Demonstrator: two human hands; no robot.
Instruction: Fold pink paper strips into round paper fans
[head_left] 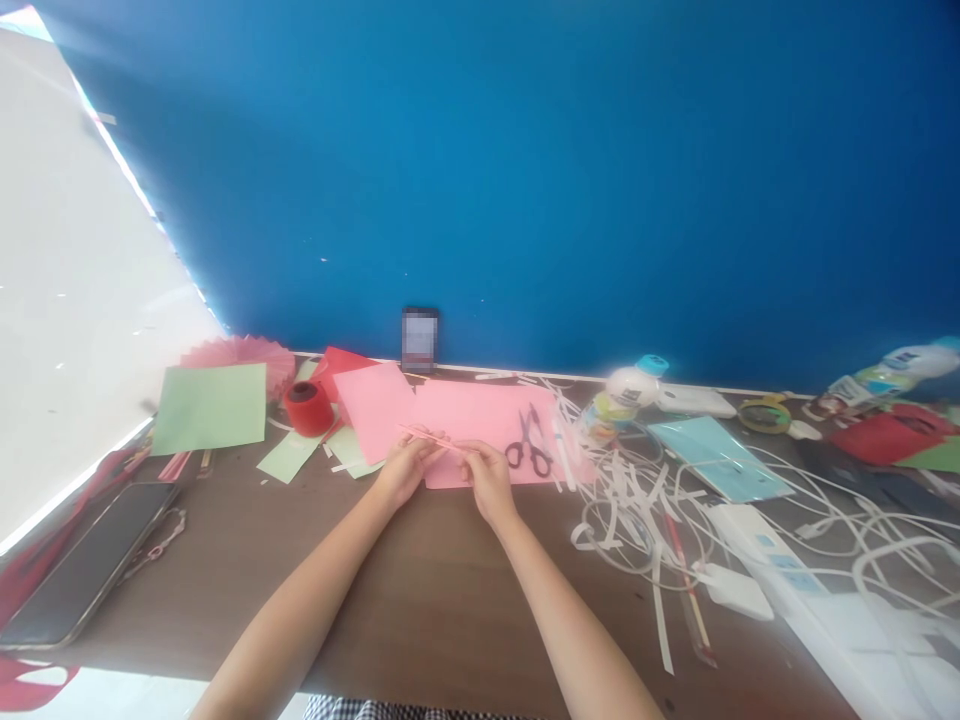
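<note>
Between my two hands is a narrow folded strip of pink paper (426, 436), held just above the table. My left hand (407, 466) pinches its left part, and my right hand (486, 478) grips its right end with bent fingers. Behind and under the hands lies a large pink sheet (469, 405), with a second pink sheet (375, 400) overlapping at its left. Dark-handled scissors (531, 450) rest partly opened on the large sheet, right of my right hand.
Left are green paper (214, 405), a red tape roll (307, 408), and a large phone (90, 565). A small phone (420, 338) leans on the blue wall. Right are bottles (622, 395), tangled white cables and paper strips (637, 510), a blue packet (720, 457) and a power strip (772, 560).
</note>
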